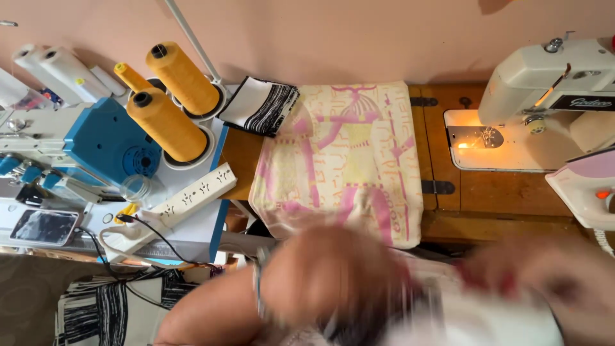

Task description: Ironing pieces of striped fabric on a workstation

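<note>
Hands blur low in view: left hand [327,275] and right hand [551,275] sit over pale white cloth [474,320]; whether they grip it cannot be told. Folded pink-and-yellow printed fabric [346,154] lies just beyond on the wooden table [500,198]

A plain pink wall [359,38] runs along the far edge of a wooden bench [500,198] fitted with dark hinges [438,187]. Warm lamp light [462,145] glows at the bench's far right corner. Grey floor [25,288] shows lower left.
</note>
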